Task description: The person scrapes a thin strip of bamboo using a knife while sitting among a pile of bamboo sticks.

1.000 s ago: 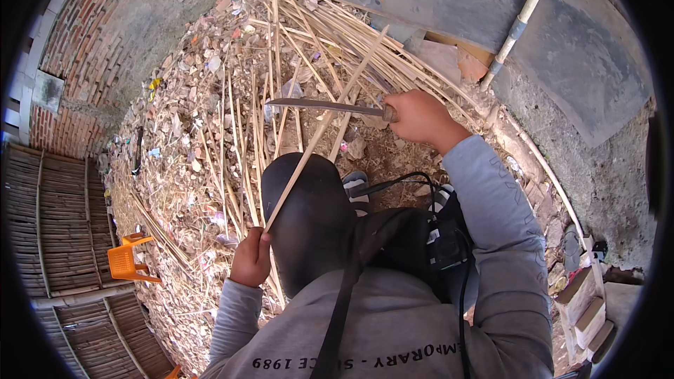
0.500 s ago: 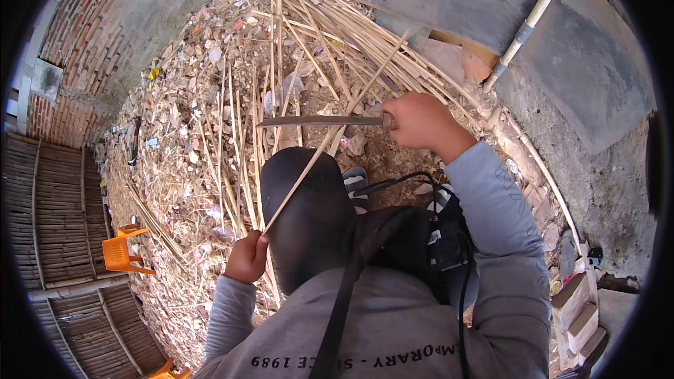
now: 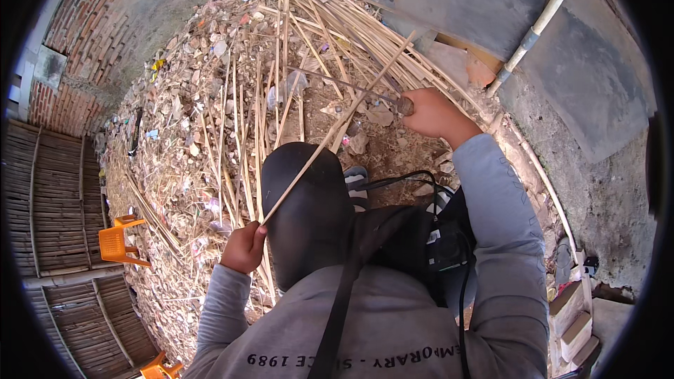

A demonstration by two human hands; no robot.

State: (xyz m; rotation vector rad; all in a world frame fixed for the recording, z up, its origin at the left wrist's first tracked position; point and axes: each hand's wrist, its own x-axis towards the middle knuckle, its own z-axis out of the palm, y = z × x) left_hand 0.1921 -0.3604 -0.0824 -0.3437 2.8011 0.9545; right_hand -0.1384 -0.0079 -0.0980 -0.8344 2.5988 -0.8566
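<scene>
My left hand [image 3: 243,247] is closed on the near end of a long, pale bamboo strip [image 3: 302,175], low on the left. The strip slants up and away to the right, passing over my dark-clothed knee [image 3: 305,231]. In my right hand [image 3: 437,116] is the handle of a long-bladed knife [image 3: 340,83]. Its blade points left and crosses the strip toward its far part, turned so that it shows only as a thin dark line. Whether blade and strip touch, I cannot tell.
Bamboo strips [image 3: 365,24] lie piled ahead, and several more on the littered ground [image 3: 182,147]. An orange plastic chair [image 3: 116,243] stands left, by a woven bamboo wall [image 3: 63,203]. A pale pipe [image 3: 537,24] leans at the right wall [image 3: 583,84].
My right hand has moved slightly right and up. The knife has rotated, its tip rising and its broad face turning out of view. My left hand keeps its hold on the bamboo strip.
</scene>
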